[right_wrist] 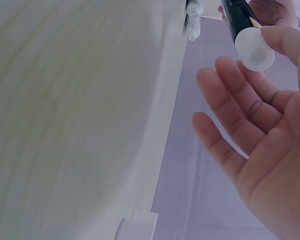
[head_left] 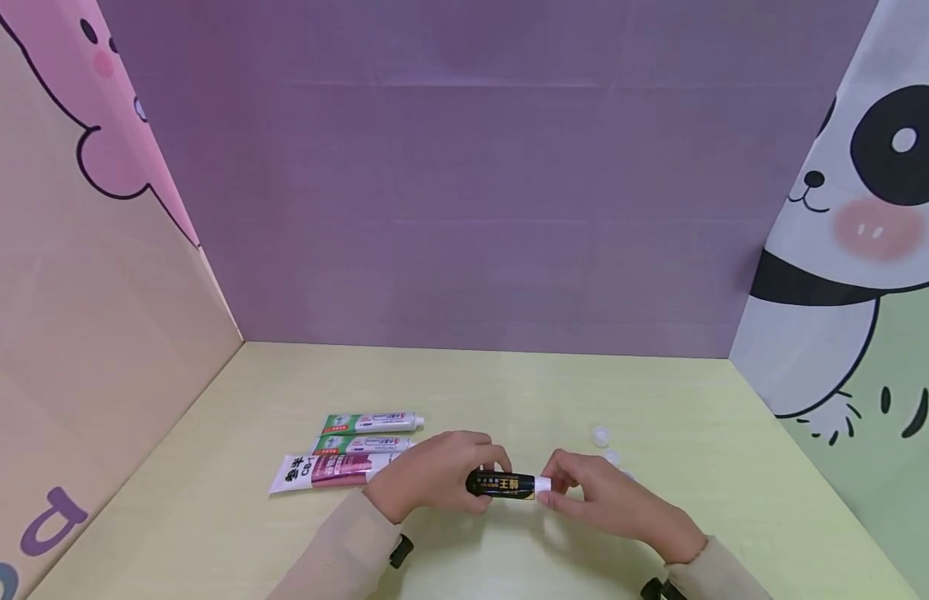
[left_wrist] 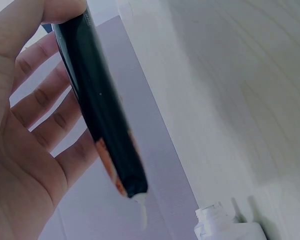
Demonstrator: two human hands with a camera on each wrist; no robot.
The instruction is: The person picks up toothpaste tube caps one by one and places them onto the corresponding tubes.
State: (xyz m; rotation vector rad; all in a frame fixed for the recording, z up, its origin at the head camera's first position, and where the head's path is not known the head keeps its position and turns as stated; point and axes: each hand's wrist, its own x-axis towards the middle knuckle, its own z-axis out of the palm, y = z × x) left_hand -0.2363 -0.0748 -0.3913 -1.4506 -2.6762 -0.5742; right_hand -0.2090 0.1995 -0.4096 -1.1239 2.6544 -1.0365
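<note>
My left hand (head_left: pixel 455 471) holds a small black tube (head_left: pixel 501 484) with gold lettering, lying sideways above the table. In the left wrist view the thumb presses on one side of the tube (left_wrist: pixel 97 90), with the fingers behind it. At the tube's right end is a white cap (head_left: pixel 542 485). The right hand (head_left: pixel 602 492) pinches this cap between thumb and fingertips. In the right wrist view the thumb lies against the cap (right_wrist: pixel 255 49), and the other fingers are spread loosely below it.
Left of the hands lie two green-and-white tubes (head_left: pixel 370 423) and a larger pink-and-white tube (head_left: pixel 344 471), partly hidden by the left hand. Small white caps (head_left: pixel 601 437) lie beyond the right hand. Printed panels surround the pale table (head_left: pixel 209 517) on three sides.
</note>
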